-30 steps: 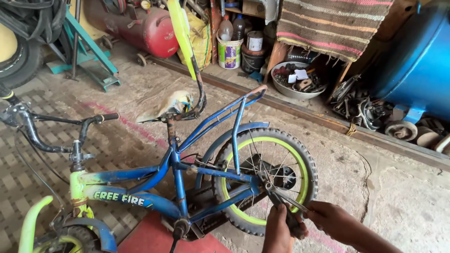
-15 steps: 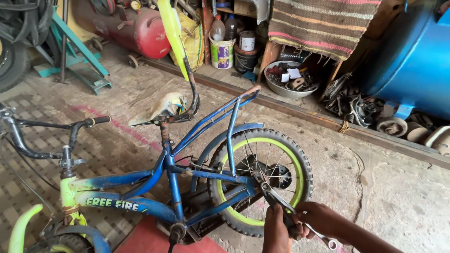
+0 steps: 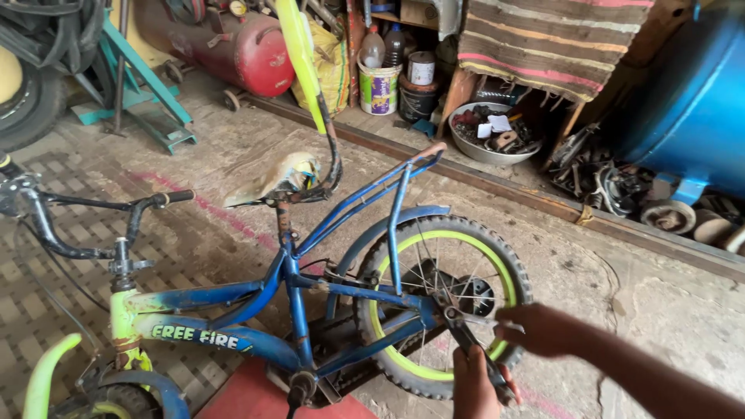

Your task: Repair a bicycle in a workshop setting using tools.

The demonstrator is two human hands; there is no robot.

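Observation:
A small blue bicycle (image 3: 295, 279) with lime-green trim stands on the floor, its rear wheel (image 3: 446, 302) nearest me. My left hand (image 3: 473, 384) comes up from the bottom edge and grips the dark handles of pliers (image 3: 466, 337), whose jaws sit at the rear axle. My right hand (image 3: 543, 330) reaches in from the right. It holds a thin metal spanner (image 3: 485, 320) that points at the same axle. Both hands are close together beside the tyre.
A red mat (image 3: 248, 396) lies under the bicycle. Along the back wall stand a red tank (image 3: 233, 46), paint tins (image 3: 380, 85), a bowl of small parts (image 3: 493, 136) and a big blue drum (image 3: 691, 101). A metal rail (image 3: 543, 202) crosses the concrete floor. Tyres (image 3: 31, 85) are stacked at the left.
My right hand has risen from below the tyre up to axle height with the spanner. My left hand stays on the pliers. The view has shifted slightly.

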